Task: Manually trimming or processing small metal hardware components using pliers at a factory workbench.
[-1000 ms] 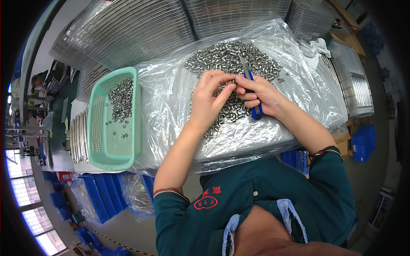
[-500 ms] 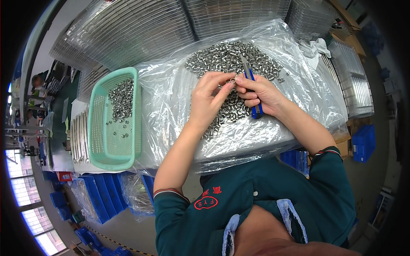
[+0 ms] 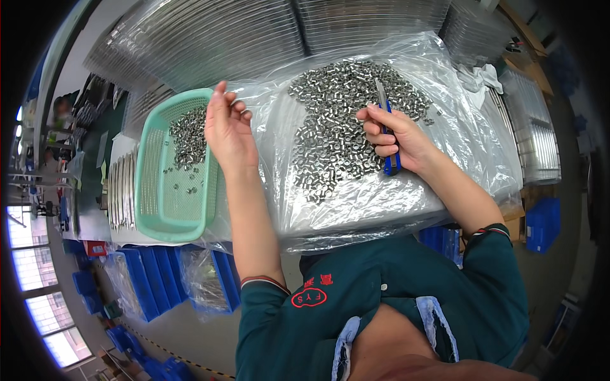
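My left hand hovers over the right rim of a light green plastic basket, its fingers loosely bent and apart. Nothing shows between them. Small shiny metal rings lie heaped in the basket's far part, with a few strays nearer. Wrapped around a blue utility knife, my right hand stays above a wide pile of the same metal rings; the knife's blade points away from me. Whether a ring sits at the right fingertips cannot be made out.
Clear plastic sheeting lies under the pile. Stacked transparent trays line the table's back, with another stack at right. Metal rods lie left of the basket. Blue bins stand below the table's front edge.
My left hand has parted from the right and swung left to the basket, its fingers loosened. The ring held between both hands no longer shows. My right hand still grips the knife.
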The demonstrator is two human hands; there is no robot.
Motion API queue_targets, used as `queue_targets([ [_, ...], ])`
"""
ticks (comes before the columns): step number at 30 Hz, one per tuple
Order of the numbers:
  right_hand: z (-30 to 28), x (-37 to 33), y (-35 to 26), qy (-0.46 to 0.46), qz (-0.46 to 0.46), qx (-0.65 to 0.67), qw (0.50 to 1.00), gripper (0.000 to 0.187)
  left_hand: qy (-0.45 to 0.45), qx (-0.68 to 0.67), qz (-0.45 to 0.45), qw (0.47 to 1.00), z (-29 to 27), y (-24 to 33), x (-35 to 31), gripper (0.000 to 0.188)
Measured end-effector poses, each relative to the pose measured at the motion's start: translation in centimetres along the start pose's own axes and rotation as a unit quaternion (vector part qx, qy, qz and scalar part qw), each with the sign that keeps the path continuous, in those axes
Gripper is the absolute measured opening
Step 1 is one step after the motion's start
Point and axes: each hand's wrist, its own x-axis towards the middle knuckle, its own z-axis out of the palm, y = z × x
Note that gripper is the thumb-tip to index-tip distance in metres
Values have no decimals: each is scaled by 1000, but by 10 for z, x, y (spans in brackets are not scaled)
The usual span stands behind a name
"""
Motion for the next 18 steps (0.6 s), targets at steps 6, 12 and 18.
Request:
queue_targets([
  [6, -1, 0, -1, 5, 3, 42, 999, 21, -179, 546, 127, 808, 3, -26, -9, 19],
  [12, 7, -1, -1, 14, -2, -10, 1000, 21, -215, 671, 195, 682, -14, -56, -2, 24],
  [18, 1, -1, 0, -16, 3, -21, 1000, 24, -191, 713, 131, 662, -9, -62, 1, 17],
])
